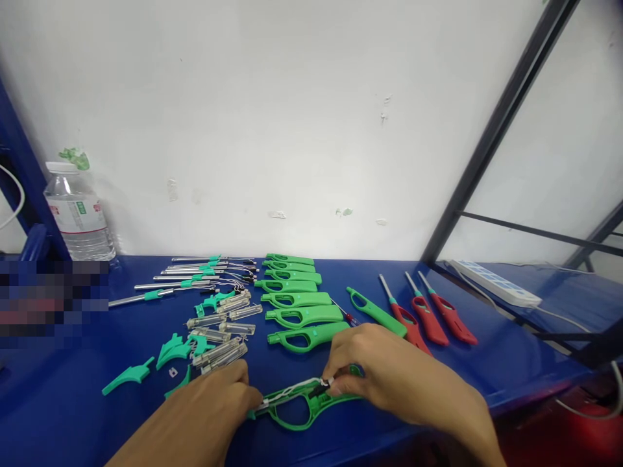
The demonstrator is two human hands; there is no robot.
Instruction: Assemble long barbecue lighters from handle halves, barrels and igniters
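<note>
An open green lighter shell (pixel 298 425) lies at the front middle of the blue table, its inside facing up. White twisted wires (pixel 294 389) run along it to a small black part (pixel 318 390). My right hand (pixel 372 363) pinches the black part and wires at the shell's handle. At the shell's front end, my left hand (pixel 219 395) is closed on the metal tube (pixel 263 407) near a teal collar. Behind both hands, several green shells (pixel 304 316) form a column. Clear fuel tanks (pixel 221 353) and teal triggers (pixel 129 376) lie behind and left of my left hand.
Metal tubes with wires (pixel 185 285) lie at the back left, near a water bottle (pixel 80 214). Red lighters (pixel 428 318), a screwdriver (pixel 348 316) and a single green shell (pixel 377 312) are right of the column. A power strip (pixel 494 283) lies far right.
</note>
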